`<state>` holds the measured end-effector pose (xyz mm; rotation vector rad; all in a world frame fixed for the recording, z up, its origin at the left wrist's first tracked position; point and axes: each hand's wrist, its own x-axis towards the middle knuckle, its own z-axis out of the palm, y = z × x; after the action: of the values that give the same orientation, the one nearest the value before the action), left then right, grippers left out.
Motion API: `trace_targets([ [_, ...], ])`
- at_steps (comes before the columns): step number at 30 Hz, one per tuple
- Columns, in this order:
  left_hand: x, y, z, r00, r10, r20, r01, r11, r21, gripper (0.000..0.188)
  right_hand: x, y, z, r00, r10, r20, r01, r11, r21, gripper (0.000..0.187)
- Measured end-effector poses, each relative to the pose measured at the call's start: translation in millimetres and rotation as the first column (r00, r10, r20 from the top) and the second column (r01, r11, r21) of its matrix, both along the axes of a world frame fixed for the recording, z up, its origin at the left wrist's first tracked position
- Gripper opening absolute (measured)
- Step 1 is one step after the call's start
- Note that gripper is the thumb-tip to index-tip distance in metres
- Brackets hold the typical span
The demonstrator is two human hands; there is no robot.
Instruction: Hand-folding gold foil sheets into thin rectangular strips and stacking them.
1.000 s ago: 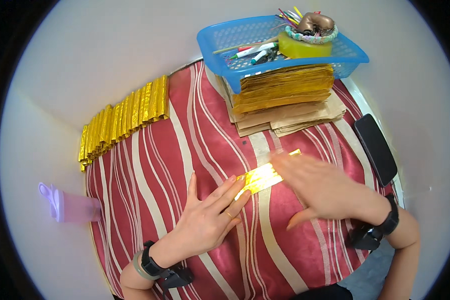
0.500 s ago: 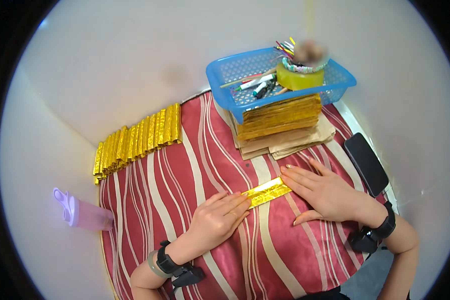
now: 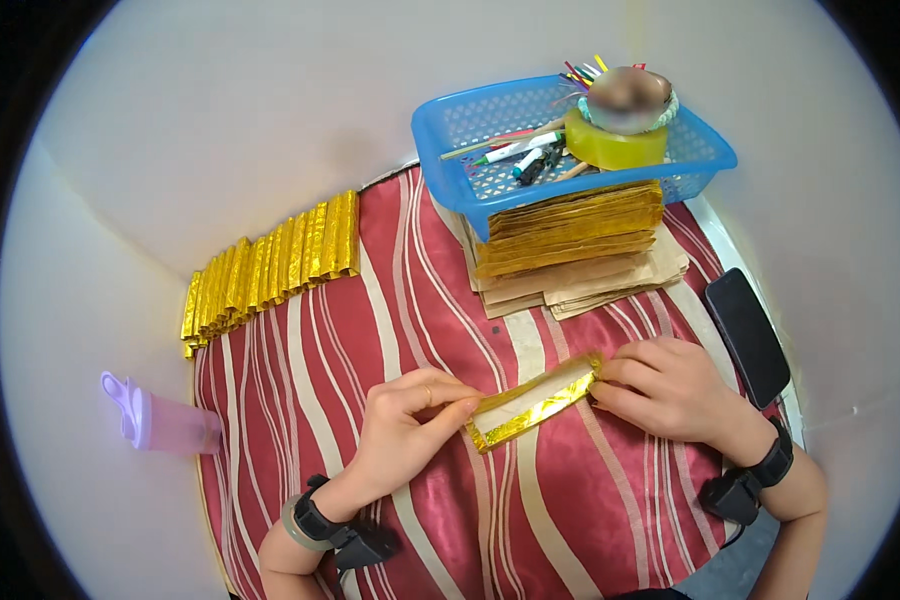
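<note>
A strip of folded gold foil paper (image 3: 540, 411) lies at a slant over the striped cloth in front of me. Its long sides stand apart, so the pale inner face shows between them. My left hand (image 3: 405, 425) pinches the left end between thumb and fingers. At the far right end, the bent fingers of my right hand (image 3: 675, 385) close on the paper; their tips are partly hidden. Folded gold foil strips (image 3: 270, 265) lie side by side in a row at the left back.
A blue plastic basket (image 3: 450, 165) with pens and a yellow tape roll (image 3: 615, 150) rests over a stack of gold paper (image 3: 570, 230) and brown paper sheets (image 3: 625, 280). A black phone (image 3: 748, 338) lies at right. A purple bottle (image 3: 175, 425) is at the left edge.
Both hands lay flat on the strip before; now their fingers are bent and grip its ends. The strip has gone from pressed flat to spread apart, with its pale inside showing.
</note>
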<state>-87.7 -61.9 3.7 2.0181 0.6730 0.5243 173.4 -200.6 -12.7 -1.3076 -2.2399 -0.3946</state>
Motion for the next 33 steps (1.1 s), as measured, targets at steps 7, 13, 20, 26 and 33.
trace_targets([
  [7, -4, 6, -9, 0.985, 0.169, -0.046, -0.175, 0.943, -0.284, 0.014, -1, -8, -2, 0.99, 0.108, 0.093, -0.098, 0.99, -0.1, 0.017],
  [13, -2, 9, -10, 0.964, 0.19, -0.185, -0.256, 0.848, -0.464, 0.012, -8, -2, -1, 0.96, 0.04, -0.276, -0.138, 0.928, -0.345, 0.015],
  [20, -13, 6, -11, 0.99, -0.123, 0.062, 0.049, 0.736, 0.675, 0.018, -10, 3, 0, 0.921, -0.129, -0.367, -0.081, 0.858, -0.507, 0.014],
  [26, -28, -4, -9, 0.95, -0.284, -0.126, 0.273, 0.567, 0.777, 0.024, -10, 4, -2, 0.975, -0.02, -0.221, -0.063, 0.93, -0.363, 0.013],
  [33, -29, -4, -11, 0.952, -0.228, -0.203, 0.3, 0.58, 0.758, 0.025, -13, 0, -1, 0.998, 0.053, -0.028, -0.057, 0.982, -0.178, 0.015],
])
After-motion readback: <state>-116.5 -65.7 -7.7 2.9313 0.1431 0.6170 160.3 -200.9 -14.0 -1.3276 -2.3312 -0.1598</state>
